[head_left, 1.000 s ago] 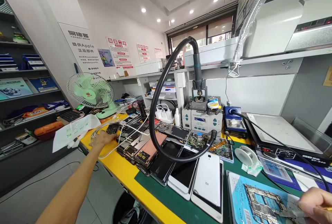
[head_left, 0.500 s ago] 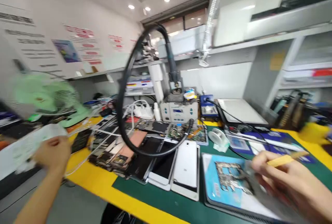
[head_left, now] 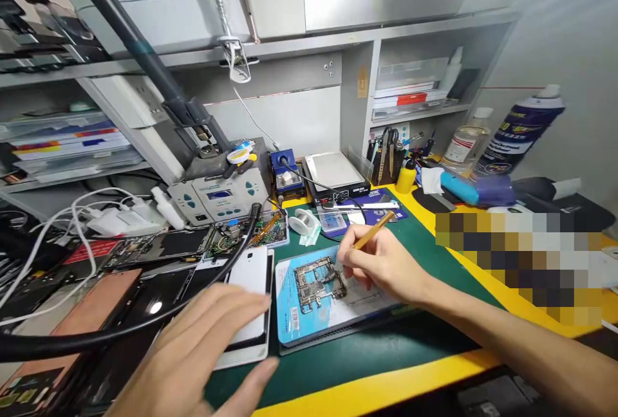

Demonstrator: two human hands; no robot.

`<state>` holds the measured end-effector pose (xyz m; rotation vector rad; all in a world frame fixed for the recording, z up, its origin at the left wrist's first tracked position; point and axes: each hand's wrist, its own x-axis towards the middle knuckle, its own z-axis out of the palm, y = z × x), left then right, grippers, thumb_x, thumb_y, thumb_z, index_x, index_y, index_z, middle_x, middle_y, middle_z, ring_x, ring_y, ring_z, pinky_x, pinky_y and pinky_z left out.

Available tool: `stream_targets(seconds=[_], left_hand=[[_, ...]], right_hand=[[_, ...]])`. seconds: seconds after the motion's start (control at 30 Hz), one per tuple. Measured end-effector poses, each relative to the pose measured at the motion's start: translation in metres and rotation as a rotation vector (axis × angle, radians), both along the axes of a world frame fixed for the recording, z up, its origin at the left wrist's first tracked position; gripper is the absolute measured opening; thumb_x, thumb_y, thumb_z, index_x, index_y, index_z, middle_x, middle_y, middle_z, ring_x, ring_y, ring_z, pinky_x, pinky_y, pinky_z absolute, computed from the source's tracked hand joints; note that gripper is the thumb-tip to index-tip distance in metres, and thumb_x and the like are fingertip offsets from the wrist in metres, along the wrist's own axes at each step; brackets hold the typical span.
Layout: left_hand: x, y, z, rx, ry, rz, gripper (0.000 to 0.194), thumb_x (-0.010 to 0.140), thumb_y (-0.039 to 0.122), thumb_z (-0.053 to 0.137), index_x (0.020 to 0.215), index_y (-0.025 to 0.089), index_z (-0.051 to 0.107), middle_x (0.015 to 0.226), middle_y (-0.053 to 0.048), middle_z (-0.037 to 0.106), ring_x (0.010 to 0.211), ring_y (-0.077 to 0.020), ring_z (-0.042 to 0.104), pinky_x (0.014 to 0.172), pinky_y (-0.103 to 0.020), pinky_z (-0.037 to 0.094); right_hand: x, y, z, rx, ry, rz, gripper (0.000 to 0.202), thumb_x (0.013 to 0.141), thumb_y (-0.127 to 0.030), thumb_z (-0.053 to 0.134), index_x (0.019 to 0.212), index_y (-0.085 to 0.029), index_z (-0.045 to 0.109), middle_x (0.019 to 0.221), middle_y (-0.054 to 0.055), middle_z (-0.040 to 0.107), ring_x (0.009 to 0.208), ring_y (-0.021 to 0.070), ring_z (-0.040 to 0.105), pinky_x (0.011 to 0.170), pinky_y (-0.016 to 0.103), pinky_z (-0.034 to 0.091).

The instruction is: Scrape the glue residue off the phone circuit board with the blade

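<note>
My right hand [head_left: 369, 259] is closed round a slim golden-brown stick-like tool [head_left: 375, 229], whose rear end points up and right. Its working tip is hidden behind my fingers. Just left of those fingers, a bare phone circuit board [head_left: 313, 285] lies on a blue-and-white flat package [head_left: 284, 315]. My left hand [head_left: 193, 346] is in the foreground with thumb and fingers apart, holding nothing. Behind it, partly covered by it, lies a white phone back [head_left: 248, 275].
Dismantled phones [head_left: 164, 250] crowd the left. A black hose [head_left: 145, 324] arches in front of a grey rework station [head_left: 224, 197]. Beyond the package are a solder spool [head_left: 302, 221] and soldering station [head_left: 286, 172]. A yellow bottle [head_left: 406, 177] and spray can [head_left: 521, 130] stand right.
The view has swung right. My left hand has come from the far left, near white paper, to beside the phones. My right hand still grips the stick-like tool by the board.
</note>
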<state>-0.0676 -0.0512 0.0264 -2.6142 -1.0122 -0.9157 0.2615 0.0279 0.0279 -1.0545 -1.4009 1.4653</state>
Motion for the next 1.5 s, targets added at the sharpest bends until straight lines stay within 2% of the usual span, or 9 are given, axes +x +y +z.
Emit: stream_targets(seconds=[0.1,0.23,0.47,0.67,0.8,0.9,1.07,1.33,1.5], left_hand=[[0.036,0.030,0.000,-0.051,0.057,-0.019,0.043,0.107,0.037,0.070,0.146,0.020,0.069,0.136,-0.009,0.080,0.130,-0.0231,0.075,0.122,-0.033,0.055],[0.050,0.049,-0.013,-0.090,0.061,-0.003,0.046,0.106,0.041,0.069,0.147,0.021,0.065,0.135,-0.011,0.080,0.125,-0.0293,0.076,0.112,-0.046,0.060],[0.049,0.046,-0.025,-0.149,-0.033,-0.034,0.041,0.110,0.031,0.065,0.149,0.021,0.062,0.136,-0.009,0.075,0.131,-0.0234,0.069,0.120,-0.038,0.051],[0.053,0.043,-0.030,-0.191,-0.121,-0.066,0.042,0.109,0.024,0.066,0.150,0.017,0.058,0.136,-0.009,0.072,0.135,-0.0169,0.065,0.127,-0.026,0.046],[0.052,0.035,-0.035,-0.187,-0.158,-0.049,0.048,0.109,0.021,0.068,0.155,0.015,0.056,0.144,-0.011,0.070,0.142,-0.0174,0.063,0.131,-0.026,0.045],[0.054,0.032,-0.038,-0.176,-0.184,-0.021,0.048,0.109,0.019,0.070,0.155,0.014,0.057,0.145,-0.011,0.071,0.143,-0.0192,0.064,0.131,-0.030,0.047],[0.058,0.033,-0.038,-0.121,-0.199,-0.029,0.050,0.106,0.015,0.073,0.153,0.011,0.059,0.141,-0.012,0.074,0.140,-0.0198,0.067,0.133,-0.030,0.047],[0.060,0.032,-0.036,-0.087,-0.219,-0.030,0.050,0.104,0.010,0.073,0.152,0.008,0.060,0.141,-0.013,0.071,0.139,-0.0183,0.067,0.132,-0.029,0.049],[0.059,0.031,-0.037,-0.086,-0.219,-0.038,0.050,0.104,0.011,0.073,0.152,0.008,0.060,0.141,-0.013,0.071,0.140,-0.0174,0.066,0.133,-0.029,0.047]], right_hand=[[0.000,0.001,0.001,-0.002,0.016,0.020,0.019,0.079,-0.032,0.081,0.080,-0.022,0.065,0.060,-0.005,0.067,0.045,0.0091,0.051,0.045,0.020,0.043],[0.001,-0.001,0.003,-0.021,0.037,0.044,0.023,0.079,-0.030,0.086,0.079,-0.021,0.065,0.062,-0.004,0.068,0.046,0.0089,0.053,0.046,0.020,0.046],[0.000,-0.003,0.006,-0.056,0.042,0.040,0.019,0.083,-0.028,0.085,0.081,-0.020,0.067,0.066,-0.003,0.071,0.049,0.0091,0.054,0.048,0.020,0.047],[-0.007,-0.018,0.012,-0.113,0.036,0.027,0.035,0.085,-0.033,0.097,0.081,-0.021,0.065,0.065,-0.002,0.067,0.050,0.0104,0.051,0.049,0.022,0.042],[-0.010,-0.031,0.011,-0.019,-0.011,0.074,0.024,0.092,-0.025,0.090,0.086,-0.020,0.067,0.065,-0.007,0.057,0.053,0.0095,0.046,0.049,0.021,0.039],[-0.008,-0.035,0.006,0.170,-0.129,0.092,0.013,0.096,-0.016,0.081,0.090,-0.020,0.071,0.072,-0.002,0.067,0.058,0.0117,0.057,0.053,0.021,0.047],[-0.008,-0.035,0.001,0.413,-0.243,0.022,0.011,0.098,-0.014,0.077,0.090,-0.022,0.075,0.071,0.001,0.077,0.056,0.0149,0.068,0.050,0.022,0.054],[-0.007,-0.038,-0.003,0.510,-0.271,0.039,0.015,0.097,-0.010,0.083,0.097,-0.024,0.076,0.078,-0.001,0.082,0.063,0.0151,0.075,0.057,0.021,0.060],[-0.007,-0.038,-0.005,0.563,-0.271,0.033,0.019,0.095,-0.007,0.079,0.099,-0.025,0.075,0.085,-0.003,0.082,0.070,0.0149,0.078,0.071,0.025,0.065]])
